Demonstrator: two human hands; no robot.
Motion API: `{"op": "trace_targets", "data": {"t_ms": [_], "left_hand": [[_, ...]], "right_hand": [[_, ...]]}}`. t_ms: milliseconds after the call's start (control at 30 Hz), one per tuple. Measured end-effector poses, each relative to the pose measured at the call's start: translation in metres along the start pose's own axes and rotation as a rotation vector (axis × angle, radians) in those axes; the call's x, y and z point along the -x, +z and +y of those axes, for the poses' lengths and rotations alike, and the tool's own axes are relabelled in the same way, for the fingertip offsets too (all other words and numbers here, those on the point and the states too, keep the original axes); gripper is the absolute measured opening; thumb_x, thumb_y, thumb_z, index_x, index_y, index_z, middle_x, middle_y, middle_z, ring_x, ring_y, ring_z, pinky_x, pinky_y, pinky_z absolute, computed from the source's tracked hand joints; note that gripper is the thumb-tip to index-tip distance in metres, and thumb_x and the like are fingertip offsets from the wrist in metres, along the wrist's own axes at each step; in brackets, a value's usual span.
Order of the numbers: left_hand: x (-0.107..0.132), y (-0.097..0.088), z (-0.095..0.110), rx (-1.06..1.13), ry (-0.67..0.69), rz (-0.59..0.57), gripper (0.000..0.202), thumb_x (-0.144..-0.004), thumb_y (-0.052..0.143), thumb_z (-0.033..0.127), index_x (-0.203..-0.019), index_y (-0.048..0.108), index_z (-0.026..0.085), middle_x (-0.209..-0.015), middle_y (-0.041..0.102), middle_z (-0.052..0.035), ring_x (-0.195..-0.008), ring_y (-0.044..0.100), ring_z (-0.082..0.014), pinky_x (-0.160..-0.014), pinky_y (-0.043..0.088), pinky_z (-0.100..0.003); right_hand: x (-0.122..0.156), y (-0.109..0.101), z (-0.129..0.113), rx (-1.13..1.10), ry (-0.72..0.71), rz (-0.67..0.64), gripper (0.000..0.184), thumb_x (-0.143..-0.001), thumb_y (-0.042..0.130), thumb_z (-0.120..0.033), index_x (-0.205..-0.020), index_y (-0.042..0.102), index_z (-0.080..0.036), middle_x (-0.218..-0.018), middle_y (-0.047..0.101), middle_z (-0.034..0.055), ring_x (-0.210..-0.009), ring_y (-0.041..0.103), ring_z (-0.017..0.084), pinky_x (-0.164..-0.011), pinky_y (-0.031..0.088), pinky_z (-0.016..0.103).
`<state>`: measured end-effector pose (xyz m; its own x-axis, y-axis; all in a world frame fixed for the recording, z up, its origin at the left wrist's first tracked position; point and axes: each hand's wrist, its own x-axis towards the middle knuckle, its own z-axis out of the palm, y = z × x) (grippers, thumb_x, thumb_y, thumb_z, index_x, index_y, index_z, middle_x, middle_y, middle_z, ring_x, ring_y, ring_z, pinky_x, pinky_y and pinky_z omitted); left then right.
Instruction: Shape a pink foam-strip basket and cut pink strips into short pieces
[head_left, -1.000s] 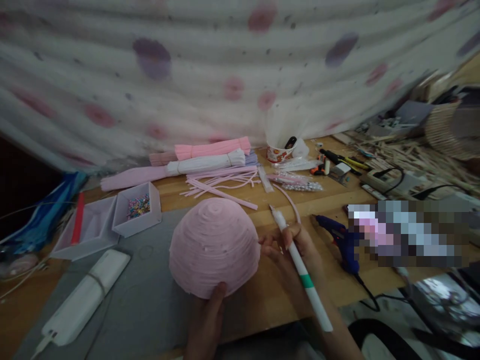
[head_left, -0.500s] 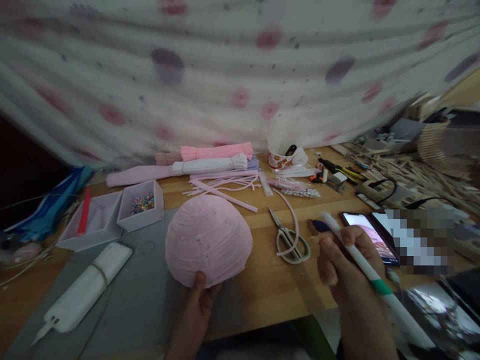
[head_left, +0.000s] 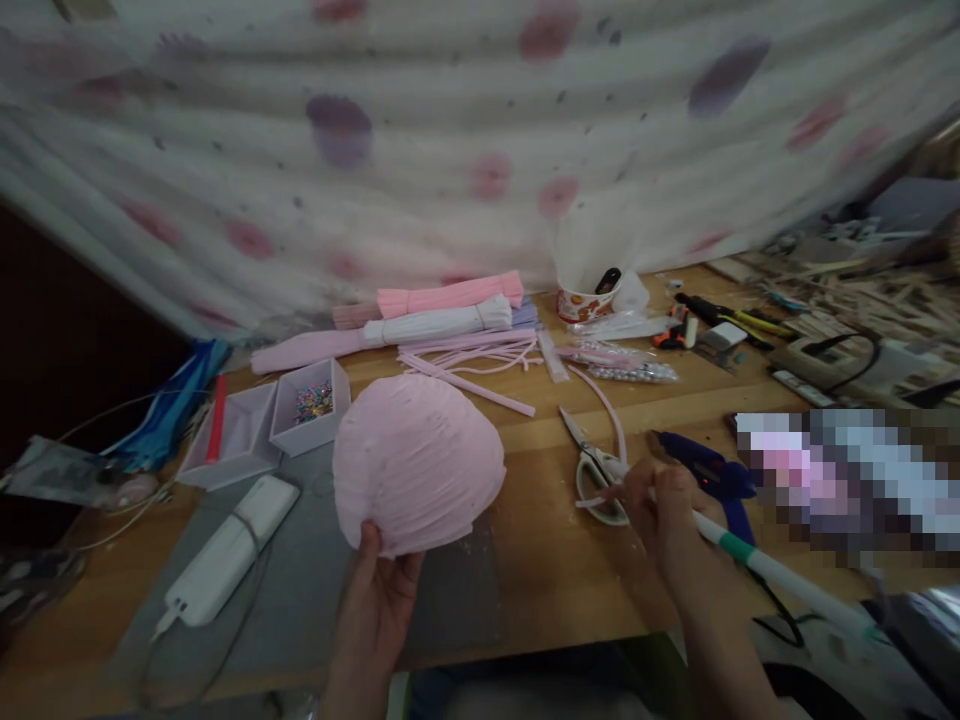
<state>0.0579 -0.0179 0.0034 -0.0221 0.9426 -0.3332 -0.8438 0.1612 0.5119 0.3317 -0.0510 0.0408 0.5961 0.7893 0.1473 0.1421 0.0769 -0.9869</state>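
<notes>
My left hand (head_left: pixel 379 600) grips the near rim of a pink dome (head_left: pixel 416 463) wound from pink strands, holding it tilted up off the grey mat (head_left: pixel 300 590). My right hand (head_left: pixel 660 510) is closed round a long white pen-like tool with a green band (head_left: pixel 780 578), whose tip points left toward the scissors (head_left: pixel 596 470). The fingers touch the end of a pink strand (head_left: pixel 607 420) lying across those scissors. A blue glue gun (head_left: pixel 712 480) lies just right of this hand.
Bundles of pink and white strands (head_left: pixel 435 315) lie at the back by a spotted cloth. Two white boxes (head_left: pixel 262 425), one with colourful beads, sit at left beside a white device (head_left: pixel 225 550). A cup (head_left: pixel 585 300), pliers and wooden sticks crowd the right.
My right hand came down and left from over the phones to the scissors, the pen tip now pointing left. My left hand lifted the dome's near edge higher.
</notes>
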Motion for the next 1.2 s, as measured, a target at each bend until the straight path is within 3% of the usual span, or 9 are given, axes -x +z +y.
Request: {"op": "trace_targets", "data": {"t_ms": [100, 167, 300, 367, 467, 533, 767, 967, 1200], "left_hand": [[0.003, 0.0, 0.005, -0.027, 0.026, 0.026, 0.049, -0.092, 0.045, -0.004, -0.109, 0.077, 0.03, -0.102, 0.08, -0.0027, -0.088, 0.077, -0.0161, -0.081, 0.06, -0.022], [0.006, 0.005, 0.005, -0.066, 0.07, 0.102, 0.053, -0.087, 0.044, -0.01, -0.096, 0.08, 0.027, -0.096, 0.082, -0.0016, -0.083, 0.078, -0.0145, -0.079, 0.06, -0.019], [0.01, 0.014, 0.004, -0.124, 0.088, 0.243, 0.055, -0.086, 0.043, -0.013, -0.09, 0.081, 0.027, -0.091, 0.082, -0.0007, -0.078, 0.078, -0.0135, -0.076, 0.061, -0.017], [0.011, 0.016, 0.004, -0.136, 0.07, 0.222, 0.054, -0.085, 0.045, -0.013, -0.093, 0.081, 0.028, -0.096, 0.082, -0.0011, -0.081, 0.078, -0.0142, -0.078, 0.06, -0.017], [0.013, 0.021, 0.004, -0.131, 0.074, 0.231, 0.056, -0.084, 0.044, -0.015, -0.092, 0.081, 0.026, -0.096, 0.082, -0.0017, -0.082, 0.078, -0.015, -0.074, 0.061, -0.018], [0.015, 0.026, 0.003, -0.129, 0.082, 0.29, 0.057, -0.084, 0.042, -0.016, -0.09, 0.081, 0.025, -0.092, 0.082, -0.0026, -0.078, 0.078, -0.0154, -0.07, 0.062, -0.019], [0.017, 0.029, -0.001, -0.151, 0.089, 0.262, 0.054, -0.085, 0.045, -0.014, -0.103, 0.078, 0.025, -0.097, 0.081, -0.0029, -0.085, 0.078, -0.0148, -0.076, 0.061, -0.017], [0.016, 0.028, -0.001, -0.143, 0.092, 0.265, 0.052, -0.085, 0.047, -0.013, -0.103, 0.078, 0.025, -0.102, 0.081, -0.0031, -0.09, 0.077, -0.0173, -0.075, 0.062, -0.019], [0.018, 0.04, 0.003, -0.105, 0.072, 0.393, 0.056, -0.085, 0.04, -0.013, -0.094, 0.08, 0.025, -0.096, 0.082, -0.0012, -0.08, 0.078, -0.0159, -0.067, 0.063, -0.019]], "right_hand": [[0.001, 0.011, 0.008, 0.117, -0.019, -0.028, 0.043, -0.091, 0.06, -0.055, -0.064, 0.06, -0.021, -0.058, 0.057, 0.0001, -0.05, 0.051, 0.014, -0.044, 0.037, 0.025], [0.003, 0.021, 0.01, 0.099, -0.067, -0.078, 0.026, -0.086, 0.069, -0.045, -0.076, 0.067, -0.022, -0.065, 0.064, 0.0003, -0.057, 0.058, 0.016, -0.049, 0.044, 0.025], [0.012, 0.043, 0.004, -0.007, -0.105, -0.136, 0.014, -0.083, 0.075, -0.035, -0.085, 0.066, -0.025, -0.076, 0.071, 0.0008, -0.068, 0.069, 0.021, -0.055, 0.053, 0.028], [0.019, 0.053, -0.001, -0.016, -0.229, -0.18, 0.01, -0.087, 0.071, -0.03, -0.088, 0.062, -0.026, -0.09, 0.075, 0.0026, -0.086, 0.072, 0.024, -0.069, 0.058, 0.034], [0.028, 0.064, -0.006, 0.016, -0.501, -0.335, 0.011, -0.091, 0.064, -0.022, -0.098, 0.057, -0.027, -0.122, 0.071, 0.0053, -0.122, 0.061, 0.026, -0.096, 0.054, 0.044], [0.032, 0.068, -0.006, 0.069, -0.605, -0.403, 0.016, -0.092, 0.061, -0.017, -0.103, 0.055, -0.027, -0.127, 0.069, 0.006, -0.13, 0.055, 0.025, -0.1, 0.052, 0.043], [0.038, 0.069, -0.007, 0.186, -0.775, -0.45, 0.024, -0.089, 0.057, -0.01, -0.11, 0.052, -0.021, -0.132, 0.066, 0.0123, -0.131, 0.053, 0.026, -0.102, 0.051, 0.044], [0.038, 0.067, -0.007, 0.173, -0.734, -0.453, 0.028, -0.087, 0.058, -0.01, -0.111, 0.052, -0.023, -0.128, 0.068, 0.0115, -0.124, 0.059, 0.028, -0.096, 0.054, 0.047], [0.037, 0.062, -0.003, 0.195, -0.728, -0.445, 0.037, -0.084, 0.058, -0.007, -0.114, 0.052, -0.027, -0.124, 0.07, 0.01, -0.122, 0.061, 0.031, -0.097, 0.052, 0.054]]}}
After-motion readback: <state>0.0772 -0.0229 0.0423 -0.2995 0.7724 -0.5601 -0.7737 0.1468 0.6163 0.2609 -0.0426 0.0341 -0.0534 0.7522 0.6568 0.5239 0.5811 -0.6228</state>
